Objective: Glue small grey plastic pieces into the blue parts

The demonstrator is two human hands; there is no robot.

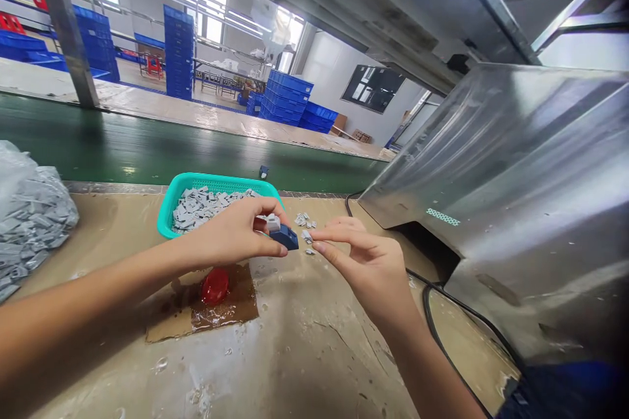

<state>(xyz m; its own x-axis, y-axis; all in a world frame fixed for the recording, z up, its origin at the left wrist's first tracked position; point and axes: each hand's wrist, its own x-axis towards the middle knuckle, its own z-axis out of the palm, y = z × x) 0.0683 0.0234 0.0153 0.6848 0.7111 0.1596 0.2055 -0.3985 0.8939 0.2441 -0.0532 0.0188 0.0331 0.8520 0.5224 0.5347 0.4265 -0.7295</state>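
Observation:
My left hand (246, 229) grips a dark blue block (285, 236) between thumb and fingers, with a light grey piece (272, 223) at its upper left end. Just to the right, my right hand (358, 249) pinches a small grey part (306, 236) between thumb and index finger. The two held things are close but apart. Small loose grey parts (303, 218) lie on the table beyond my right fingertips. Behind my left hand, a turquoise basket (170, 209) holds many grey parts; my hand hides some of its front right side.
A red oval object (215, 286) sits on wet cardboard (236, 311). At the left is a plastic bag of grey parts (34, 222). Beyond the basket runs a green conveyor (206, 150) carrying a small dark block (264, 172). A metal housing (491, 196) and black cable (474, 319) stand right.

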